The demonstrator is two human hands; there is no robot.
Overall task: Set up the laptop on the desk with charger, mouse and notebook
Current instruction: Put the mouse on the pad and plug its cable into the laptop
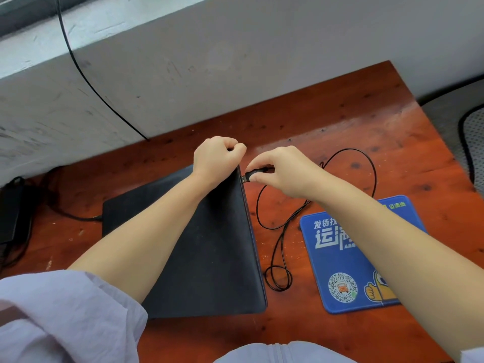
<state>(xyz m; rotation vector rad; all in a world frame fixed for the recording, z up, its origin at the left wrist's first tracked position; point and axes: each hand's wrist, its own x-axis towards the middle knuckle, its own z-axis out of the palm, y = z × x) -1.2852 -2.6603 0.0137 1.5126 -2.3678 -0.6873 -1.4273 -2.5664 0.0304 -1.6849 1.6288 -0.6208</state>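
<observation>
A closed black laptop [209,258] lies on the red-brown wooden desk [340,121]. My left hand [217,159] grips the laptop's far right corner. My right hand [282,170] pinches a black USB plug [250,176], whose metal tip sits right at the laptop's right edge. The plug's thin black cable [277,242] loops over the desk between the laptop and a blue mouse pad [343,260]. A black charger brick [11,213] rests at the left edge, and its cord [76,217] reaches the laptop's left side. No mouse or notebook is in view.
A grey-white wall ledge [131,74] runs behind the desk, with a black cable [86,77] hanging down it. Beyond the desk's right edge lies a grey mesh surface [474,142] with black trim.
</observation>
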